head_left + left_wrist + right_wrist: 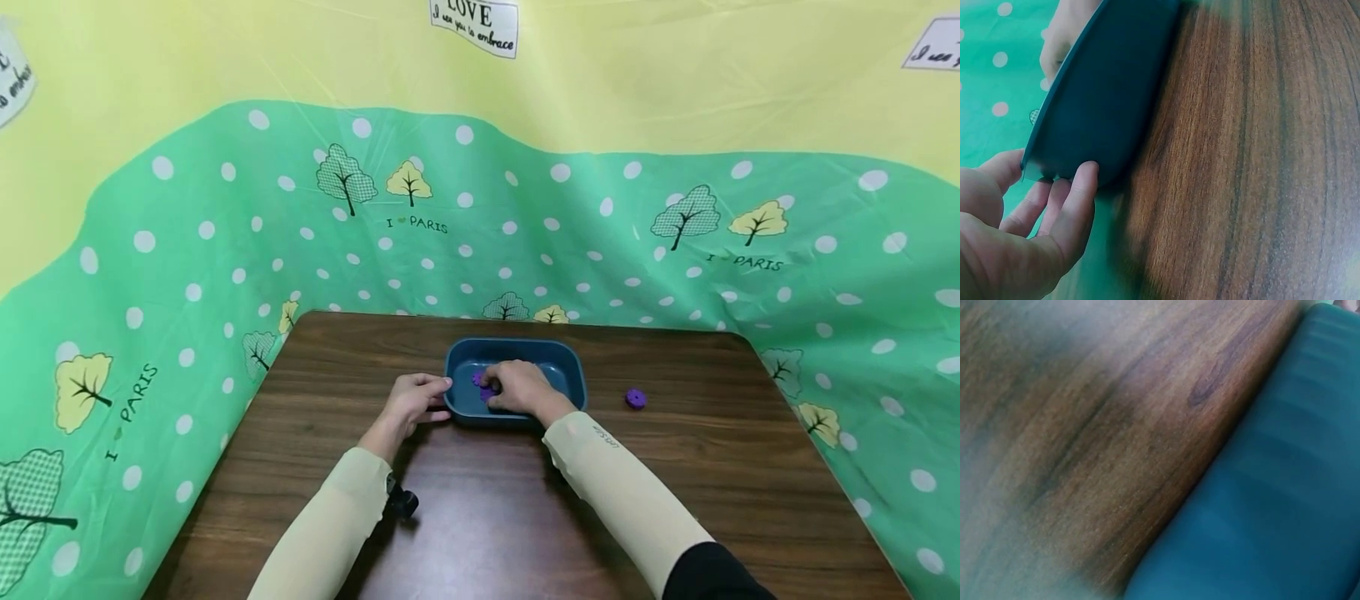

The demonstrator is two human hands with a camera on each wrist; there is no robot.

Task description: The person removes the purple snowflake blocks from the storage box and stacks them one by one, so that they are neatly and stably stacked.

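Observation:
A blue plastic bin (558, 367) stands toward the back of the table. My left hand (412, 402) holds its left end; in the left wrist view the thumb is at the rim and the fingers (1085, 181) lie against the outer wall. My right hand (522, 387) reaches down inside the bin, thumb and finger curled round a small purple notched disc (486, 395). Just beyond these fingertips lies another purple piece (477, 378). The right wrist view shows the bin's outer side (1260, 506) but not the right hand's grip.
On the table to the right of the bin lies a single purple notched disc (636, 398). The dark wood-grain table (712, 450) ends against a green and yellow printed cloth (465, 200) behind it. A small black device (403, 502) sits at the left wrist.

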